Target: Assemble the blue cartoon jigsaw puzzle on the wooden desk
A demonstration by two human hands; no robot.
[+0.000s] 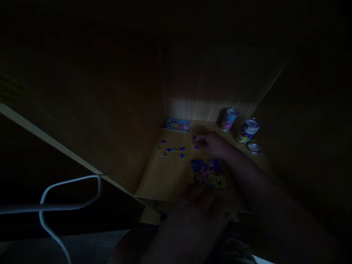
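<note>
The scene is very dark. My right hand (211,143) reaches forward over the wooden desk (165,176), its fingertips pinched on a small blue puzzle piece (194,138). Another loose piece (196,147) lies just below the fingers. A partly built cartoon puzzle (210,173) lies near the wrist. Several loose blue pieces (173,149) are scattered to the left. My left hand (198,200) rests low by the desk's front edge, a dark blur with its fingers not visible.
A cartoon reference picture (177,125) lies at the back by the wall. Two printed tins (228,119) (249,130) stand at the back right, with a round lid (254,147) beside them. Wooden panels wall in the desk. A white cable (68,183) loops at the left.
</note>
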